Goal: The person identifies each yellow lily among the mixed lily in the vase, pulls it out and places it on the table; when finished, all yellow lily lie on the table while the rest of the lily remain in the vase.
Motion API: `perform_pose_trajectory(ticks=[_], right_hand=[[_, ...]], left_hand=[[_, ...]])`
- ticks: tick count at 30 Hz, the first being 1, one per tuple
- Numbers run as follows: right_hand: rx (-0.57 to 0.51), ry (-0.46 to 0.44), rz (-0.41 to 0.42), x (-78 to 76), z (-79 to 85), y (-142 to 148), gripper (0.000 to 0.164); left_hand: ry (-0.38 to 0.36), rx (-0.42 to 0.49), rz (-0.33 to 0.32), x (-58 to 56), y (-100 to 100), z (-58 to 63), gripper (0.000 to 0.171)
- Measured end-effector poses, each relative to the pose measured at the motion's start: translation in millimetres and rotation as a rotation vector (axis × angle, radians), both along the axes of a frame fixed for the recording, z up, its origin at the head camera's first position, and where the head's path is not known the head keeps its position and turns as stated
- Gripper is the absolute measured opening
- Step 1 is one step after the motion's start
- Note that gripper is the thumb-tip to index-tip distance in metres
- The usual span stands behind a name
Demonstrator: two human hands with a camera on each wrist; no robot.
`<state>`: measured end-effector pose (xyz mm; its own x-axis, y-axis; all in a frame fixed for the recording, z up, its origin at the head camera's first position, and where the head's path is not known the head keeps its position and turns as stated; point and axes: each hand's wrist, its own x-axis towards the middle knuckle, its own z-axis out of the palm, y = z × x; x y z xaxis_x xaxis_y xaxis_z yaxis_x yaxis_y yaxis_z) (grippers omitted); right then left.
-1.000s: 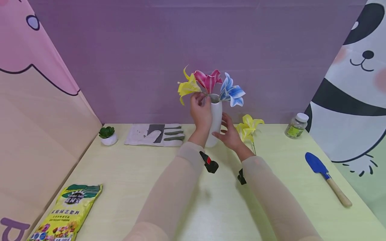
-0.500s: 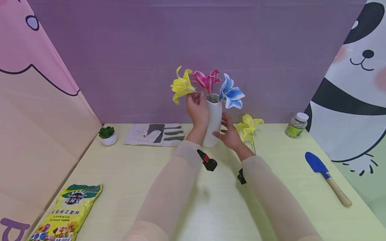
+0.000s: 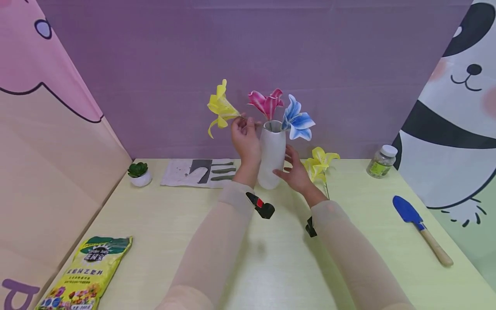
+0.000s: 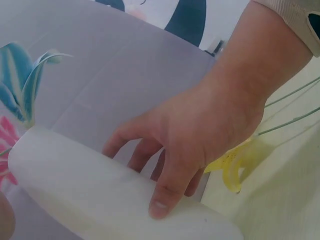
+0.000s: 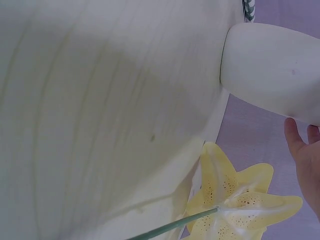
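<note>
A white vase (image 3: 272,157) stands upright near the table's back edge, with a pink lily (image 3: 266,103) and a blue lily (image 3: 297,118) in its mouth. Left of the rim, my left hand (image 3: 247,140) pinches the stem of a yellow lily (image 3: 222,106), whose bloom points left. Only a sliver of that hand shows in the left wrist view. My right hand (image 3: 296,172) holds the vase's right side. In the left wrist view its thumb lies on the near face of the vase (image 4: 90,185) and the fingertips reach the far side.
Another yellow lily (image 3: 318,163) lies behind my right hand. Printed gloves (image 3: 182,172) and a potted succulent (image 3: 139,175) sit at back left, a fertilizer bag (image 3: 87,275) at front left. To the right are a lidded jar (image 3: 381,162) and a blue trowel (image 3: 422,230).
My left hand has moved left with the yellow lily, away from the pink one, and the bloom has turned further outward. The right hand has stayed at the vase.
</note>
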<state>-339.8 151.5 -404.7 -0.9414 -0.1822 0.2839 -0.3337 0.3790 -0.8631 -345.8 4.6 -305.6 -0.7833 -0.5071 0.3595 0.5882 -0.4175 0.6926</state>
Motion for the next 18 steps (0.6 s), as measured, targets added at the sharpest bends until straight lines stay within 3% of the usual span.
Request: perform_pose_trajectory(ticks=[8,18], right_hand=[[-0.005,0.017,0.001,-3.9,-5.1,1,0.088],[-0.016,0.025,0.020,-2.4,-4.5,1,0.087]], left_hand=[[-0.011,-0.005,-0.004,3.3,-17,7.0,0.023],[-0.020,-0.215,-0.054,15.7,-49,1.6,0.031]])
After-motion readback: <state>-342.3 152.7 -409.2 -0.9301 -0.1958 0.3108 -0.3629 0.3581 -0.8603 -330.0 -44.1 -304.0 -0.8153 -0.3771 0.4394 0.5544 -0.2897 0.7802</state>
